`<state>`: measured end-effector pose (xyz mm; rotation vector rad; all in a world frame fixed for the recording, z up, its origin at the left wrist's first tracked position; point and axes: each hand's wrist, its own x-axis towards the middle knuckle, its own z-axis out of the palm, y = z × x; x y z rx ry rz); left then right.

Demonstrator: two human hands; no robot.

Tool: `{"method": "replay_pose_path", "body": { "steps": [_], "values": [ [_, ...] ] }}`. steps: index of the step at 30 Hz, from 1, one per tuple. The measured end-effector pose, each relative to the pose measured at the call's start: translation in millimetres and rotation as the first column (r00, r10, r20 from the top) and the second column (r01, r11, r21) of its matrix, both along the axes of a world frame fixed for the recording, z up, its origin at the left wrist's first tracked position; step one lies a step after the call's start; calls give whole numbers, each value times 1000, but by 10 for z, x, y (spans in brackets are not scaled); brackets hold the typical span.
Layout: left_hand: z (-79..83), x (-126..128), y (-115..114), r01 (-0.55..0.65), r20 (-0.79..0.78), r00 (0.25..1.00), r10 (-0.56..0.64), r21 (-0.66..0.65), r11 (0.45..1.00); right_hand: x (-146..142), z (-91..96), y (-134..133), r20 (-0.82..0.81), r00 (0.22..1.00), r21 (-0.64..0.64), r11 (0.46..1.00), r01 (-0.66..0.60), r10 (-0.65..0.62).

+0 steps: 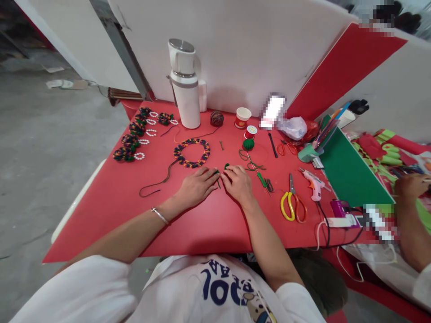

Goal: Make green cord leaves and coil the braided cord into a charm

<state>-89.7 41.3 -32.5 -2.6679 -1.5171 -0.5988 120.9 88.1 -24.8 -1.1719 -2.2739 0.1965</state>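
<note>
My left hand [198, 185] rests low over the red table, its fingers together on a short piece of dark green yarn [218, 182] whose end trails below the fingertips. Close beside it, my right hand [239, 183] bends its fingers round a small dark green yarn piece [226, 166] showing above the fingertips. Exact finger contact is partly hidden. Beyond my left hand lies a multicoloured crocheted ring [191, 153] with a long loose yarn tail [167, 176]. To the right of my right hand are a green-handled crochet hook [261, 180] and a green yarn ball [248, 144].
Several crocheted pieces with white bead loops [129, 142] line the left side. A white flask [187, 96], brown yarn ball [217, 118] and paper cup [242, 117] stand behind. Yellow-orange scissors [292, 202] and a pink glue gun [315, 185] lie right. Another person's arm [409, 220] is far right.
</note>
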Motion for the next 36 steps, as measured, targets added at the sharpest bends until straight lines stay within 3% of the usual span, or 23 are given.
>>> {"method": "replay_pose_path", "body": {
  "steps": [6,10,14,17,24,29,33,36],
  "values": [
    [15,-11,-29,35,-19,999,-36,-64,997,9,-29,3,-16,1000,40,999,26,-26],
    [29,-23,-30,6,198,980,13,-95,995,26,-26,14,-40,999,38,999,20,-18],
    [30,-45,30,-104,526,834,167,-147,984,77,-53,67,-154,982,36,992,118,-112],
    [32,-63,91,-143,606,753,258,-232,962,121,-113,119,-223,951,-11,976,219,-215],
    [36,1,158,-218,569,745,348,-286,933,92,-196,213,-260,905,-174,938,298,-336],
    [54,125,264,-244,545,748,380,-307,920,1,-96,324,-179,944,-240,942,233,-279],
    [102,238,358,-315,421,798,431,-317,895,-40,-30,380,-69,971,-280,939,202,-230],
    [121,262,386,-317,357,833,423,-319,893,-29,-38,399,-131,969,-293,942,163,-208]
  ]
}}
